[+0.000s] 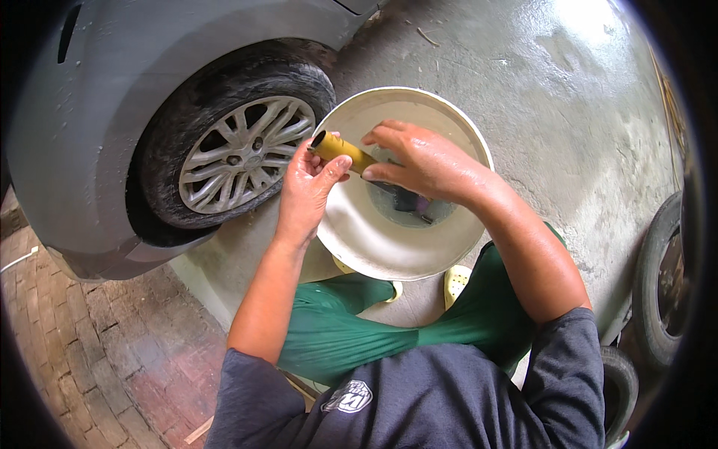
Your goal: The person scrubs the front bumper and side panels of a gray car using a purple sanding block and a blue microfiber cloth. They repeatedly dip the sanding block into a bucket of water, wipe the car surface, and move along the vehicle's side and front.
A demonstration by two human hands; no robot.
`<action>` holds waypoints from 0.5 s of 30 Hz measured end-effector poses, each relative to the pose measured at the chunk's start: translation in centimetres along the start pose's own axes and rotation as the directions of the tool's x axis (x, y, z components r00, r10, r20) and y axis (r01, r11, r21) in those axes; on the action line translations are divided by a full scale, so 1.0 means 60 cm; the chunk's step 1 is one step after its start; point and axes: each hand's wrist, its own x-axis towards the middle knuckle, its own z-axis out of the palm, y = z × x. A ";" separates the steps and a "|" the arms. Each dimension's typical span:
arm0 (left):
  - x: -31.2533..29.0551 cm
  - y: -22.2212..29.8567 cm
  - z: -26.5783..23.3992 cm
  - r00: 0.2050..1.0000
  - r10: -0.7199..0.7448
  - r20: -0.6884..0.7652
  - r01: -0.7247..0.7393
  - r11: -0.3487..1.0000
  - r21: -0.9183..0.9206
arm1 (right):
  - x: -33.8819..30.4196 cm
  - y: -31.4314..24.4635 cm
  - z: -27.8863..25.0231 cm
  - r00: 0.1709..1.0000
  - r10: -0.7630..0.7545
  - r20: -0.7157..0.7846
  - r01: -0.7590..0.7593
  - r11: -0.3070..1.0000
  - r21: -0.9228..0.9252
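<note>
A yellow tube [345, 152] with an open, dark end is held over a white basin [351, 243]. My left hand [312, 173] grips it near that open end, thumb on the near side. At its other end is my right hand [419, 161], wet and curved, with thumb and fingers apart; whether the fingertips touch the tube is hard to tell. Below, in the basin's water [404, 213], lie dark objects [407, 200], one with a purple part; their kind cannot be made out.
A grey car's wheel [247, 153] stands just left of the basin. Old tires [662, 277] lean at the right edge. Wet concrete floor [516, 82] spreads beyond, with brick paving [97, 352] at lower left. My yellow clogs [456, 283] are beside the basin's near rim.
</note>
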 end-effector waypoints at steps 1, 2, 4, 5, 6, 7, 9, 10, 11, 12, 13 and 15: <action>-0.002 0.002 0.002 0.999 0.047 -0.019 -0.048 0.997 -0.055 | 0.010 -0.001 0.005 0.997 0.006 0.080 -0.010 0.998 0.055; -0.003 0.004 0.003 0.995 0.094 -0.040 -0.098 0.989 -0.109 | 0.013 -0.006 0.007 0.991 0.044 0.124 -0.049 0.998 0.041; 0.000 0.012 0.001 0.977 0.175 -0.118 -0.189 0.974 -0.124 | 0.017 -0.010 0.008 0.971 0.120 0.207 -0.124 0.992 0.005; 0.003 0.023 -0.005 0.968 0.192 -0.158 -0.212 0.970 -0.122 | 0.019 0.001 0.012 0.952 0.159 0.263 -0.151 0.987 -0.049; 0.005 0.032 -0.003 0.961 0.205 -0.189 -0.231 0.964 -0.129 | 0.013 0.024 0.015 0.926 0.213 0.312 -0.187 0.976 -0.110; 0.005 0.040 -0.009 0.951 0.208 -0.229 -0.237 0.966 -0.105 | 0.011 0.035 0.017 0.896 0.260 0.360 -0.213 0.963 -0.167; 0.007 0.037 -0.029 0.964 0.153 -0.216 -0.167 0.985 -0.047 | 0.000 0.045 0.014 0.916 0.267 0.299 -0.203 0.952 -0.229; 0.007 0.033 -0.033 0.971 0.122 -0.208 -0.129 0.991 -0.021 | -0.005 0.049 0.014 0.924 0.273 0.269 -0.202 0.944 -0.262; 0.007 0.028 -0.030 0.975 0.056 -0.213 -0.063 0.998 -0.029 | -0.002 0.057 0.015 0.981 0.114 0.156 -0.080 0.974 -0.211; 0.002 0.024 -0.026 0.982 0.035 -0.188 -0.045 0.998 -0.052 | 0.003 0.045 0.013 0.984 0.111 0.140 -0.102 0.992 -0.071; -0.001 0.020 -0.021 0.987 0.018 -0.159 -0.030 0.997 -0.076 | 0.016 0.021 0.007 0.986 0.113 0.121 -0.121 0.990 0.067; -0.006 0.019 -0.008 0.995 -0.014 -0.095 0.006 0.996 -0.087 | 0.026 -0.008 0.009 0.992 0.088 0.095 -0.109 0.963 0.248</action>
